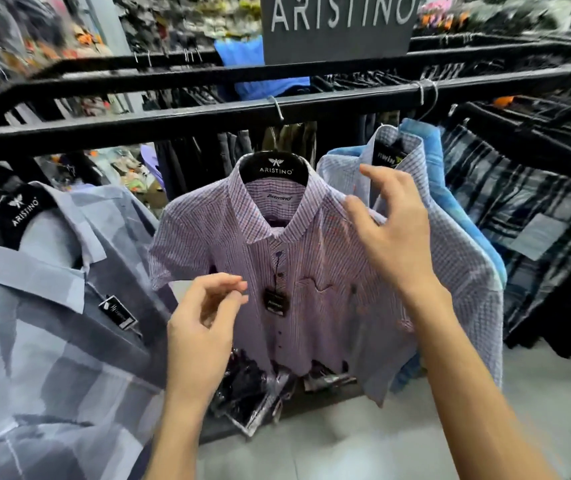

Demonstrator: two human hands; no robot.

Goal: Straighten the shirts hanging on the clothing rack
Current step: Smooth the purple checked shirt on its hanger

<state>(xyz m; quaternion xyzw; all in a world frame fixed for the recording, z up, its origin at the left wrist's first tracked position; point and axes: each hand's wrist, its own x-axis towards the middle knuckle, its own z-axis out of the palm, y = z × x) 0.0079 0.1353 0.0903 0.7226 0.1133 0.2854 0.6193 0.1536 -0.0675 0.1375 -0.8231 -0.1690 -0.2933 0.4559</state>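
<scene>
A purple checked short-sleeved shirt (208,233) hangs on a black hanger (274,167) from the black rack rail (173,121), facing me. My left hand (204,327) hovers in front of its lower left side, fingers loosely curled, holding nothing. My right hand (389,230) is raised at the shirt's right shoulder, fingers spread and relaxed, between it and a pale blue checked shirt (464,271) hanging behind. A grey-blue block-patterned shirt (52,341) hangs to the left on its own black hanger.
A dark sign (339,26) stands on top of the rack. Dark plaid garments (526,209) hang at the right. Packaged dark items (253,389) lie on the rack's low shelf. Pale floor tiles (346,445) show below.
</scene>
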